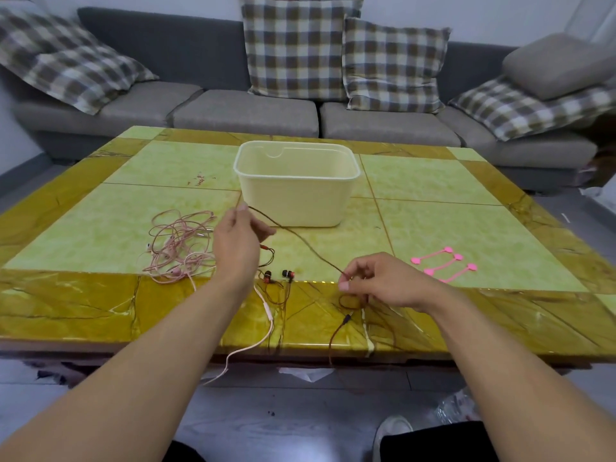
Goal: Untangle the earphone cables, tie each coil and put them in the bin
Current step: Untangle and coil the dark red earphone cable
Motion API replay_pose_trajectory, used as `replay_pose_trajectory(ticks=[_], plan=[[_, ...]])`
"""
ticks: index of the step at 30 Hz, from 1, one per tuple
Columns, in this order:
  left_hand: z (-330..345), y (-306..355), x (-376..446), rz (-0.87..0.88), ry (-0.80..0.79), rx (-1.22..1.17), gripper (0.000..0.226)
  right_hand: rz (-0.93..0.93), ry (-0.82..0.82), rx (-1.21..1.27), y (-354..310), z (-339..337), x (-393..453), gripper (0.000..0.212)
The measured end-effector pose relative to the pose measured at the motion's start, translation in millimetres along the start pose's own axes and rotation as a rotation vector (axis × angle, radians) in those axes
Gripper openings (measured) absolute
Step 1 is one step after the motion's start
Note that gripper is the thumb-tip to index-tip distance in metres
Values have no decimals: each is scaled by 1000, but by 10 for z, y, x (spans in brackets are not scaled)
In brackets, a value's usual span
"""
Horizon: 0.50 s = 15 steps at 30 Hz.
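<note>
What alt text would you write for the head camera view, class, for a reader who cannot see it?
Both hands stretch a dark red earphone cable above a table: left hand pinching one end, right hand the other. Tangled pink earphones lie left, pink ties right, a cream bin behind.

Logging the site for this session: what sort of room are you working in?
Most likely a home living room. A grey sofa with plaid cushions sits behind a low, glossy yellow-green tiled coffee table, where the cream bin stands.
</note>
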<state>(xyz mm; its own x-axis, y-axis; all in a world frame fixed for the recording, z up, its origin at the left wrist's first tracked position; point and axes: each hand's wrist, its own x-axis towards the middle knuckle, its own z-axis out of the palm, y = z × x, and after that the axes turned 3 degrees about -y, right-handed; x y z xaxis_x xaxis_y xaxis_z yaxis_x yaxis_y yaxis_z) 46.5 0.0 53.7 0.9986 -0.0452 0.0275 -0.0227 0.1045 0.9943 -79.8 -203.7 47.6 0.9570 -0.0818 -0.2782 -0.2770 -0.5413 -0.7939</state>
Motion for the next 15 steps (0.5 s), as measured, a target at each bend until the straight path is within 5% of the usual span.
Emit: replay_pose_trajectory(ticks=[4, 7, 9, 11, 13, 15], plan=[[-71, 5, 152, -82, 145, -117, 41, 11, 70, 151, 7, -8, -6, 12], [-89, -17, 176, -125, 140, -69, 13, 8, 165, 330, -15, -50, -15, 15], [-88, -29, 113, -98, 70, 103, 41, -18, 210, 380, -40, -54, -11, 14], [-90, -52, 46, 118, 105, 386, 63, -32, 291, 388, -55, -43, 6, 14], [-30, -20, -85, 393, 71, 504, 41, -36, 378, 381, -80, -35, 18, 14], [76, 30, -247, 372, -175, 406, 11, -43, 428, 406, -110, -25, 34, 15]])
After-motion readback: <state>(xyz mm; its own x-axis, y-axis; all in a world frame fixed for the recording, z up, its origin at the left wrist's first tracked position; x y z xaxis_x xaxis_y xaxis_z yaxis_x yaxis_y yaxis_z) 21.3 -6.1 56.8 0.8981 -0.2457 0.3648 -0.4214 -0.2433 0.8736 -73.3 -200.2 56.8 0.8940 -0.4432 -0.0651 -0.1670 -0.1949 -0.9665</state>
